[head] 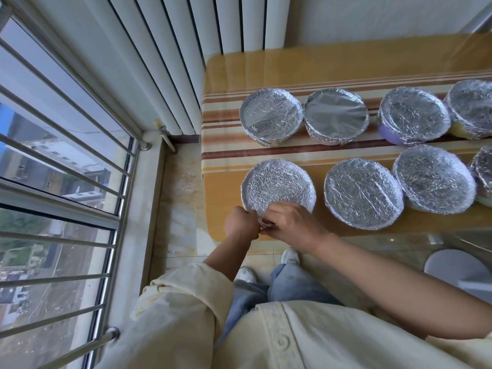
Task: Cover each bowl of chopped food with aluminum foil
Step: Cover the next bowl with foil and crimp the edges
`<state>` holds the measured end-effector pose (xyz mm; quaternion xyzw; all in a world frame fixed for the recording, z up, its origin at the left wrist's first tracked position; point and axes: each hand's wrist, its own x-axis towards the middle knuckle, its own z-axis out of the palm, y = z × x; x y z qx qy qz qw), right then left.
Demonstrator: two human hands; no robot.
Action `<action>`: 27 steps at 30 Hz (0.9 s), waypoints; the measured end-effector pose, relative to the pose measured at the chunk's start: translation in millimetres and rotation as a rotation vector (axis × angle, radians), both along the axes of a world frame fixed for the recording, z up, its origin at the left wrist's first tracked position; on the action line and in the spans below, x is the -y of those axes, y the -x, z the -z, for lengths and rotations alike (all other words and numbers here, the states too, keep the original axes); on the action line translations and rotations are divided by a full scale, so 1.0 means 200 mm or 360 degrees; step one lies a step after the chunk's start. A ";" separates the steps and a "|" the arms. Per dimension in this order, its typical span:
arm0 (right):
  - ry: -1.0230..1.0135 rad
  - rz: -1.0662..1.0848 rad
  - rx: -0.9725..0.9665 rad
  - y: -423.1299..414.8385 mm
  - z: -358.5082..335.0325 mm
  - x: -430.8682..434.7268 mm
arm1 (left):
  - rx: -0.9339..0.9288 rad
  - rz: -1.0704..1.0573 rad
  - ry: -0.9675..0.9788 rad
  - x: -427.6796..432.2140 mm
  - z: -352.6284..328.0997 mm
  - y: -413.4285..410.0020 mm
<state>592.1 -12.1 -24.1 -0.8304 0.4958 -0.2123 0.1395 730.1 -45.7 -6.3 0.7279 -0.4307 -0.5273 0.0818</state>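
Pinching the foil rim (pixel 263 222) of a covered bowl (pixel 278 185) at the bench's (pixel 222 198) near left corner, a person is working with both hands. The left grip (pixel 241 225) is curling tightly onto the crumpled edge. The right grip (pixel 292 223) is clamping the same edge just beside it. Seven other wrapped bowls (pixel 363 194) are sitting in two rows to the right, with a purple side (pixel 388 135) showing beneath one wrap. A barred window (pixel 61 155) is letting in daylight at left.
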 end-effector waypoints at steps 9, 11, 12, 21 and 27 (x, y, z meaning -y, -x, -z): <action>0.0117 0.0022 -0.0153 0.01 0.01 -0.04 | -0.0099 -0.0131 0.0026 0.03 0.00 -0.03; 0.0173 0.0051 -0.0151 -0.02 0.00 -0.04 | -0.0061 -0.0246 0.0102 -0.03 0.02 -0.02; 0.0198 0.0056 -0.0156 -0.03 0.00 -0.04 | -0.0029 -0.0304 0.0141 -0.06 0.04 -0.02; 0.0241 0.0022 -0.0163 -0.03 0.03 -0.02 | -0.0164 -0.0625 0.0143 -0.13 0.01 0.02; 0.0215 -0.0002 -0.0159 -0.04 0.01 -0.01 | -0.0087 -0.0520 0.0172 -0.11 0.02 0.01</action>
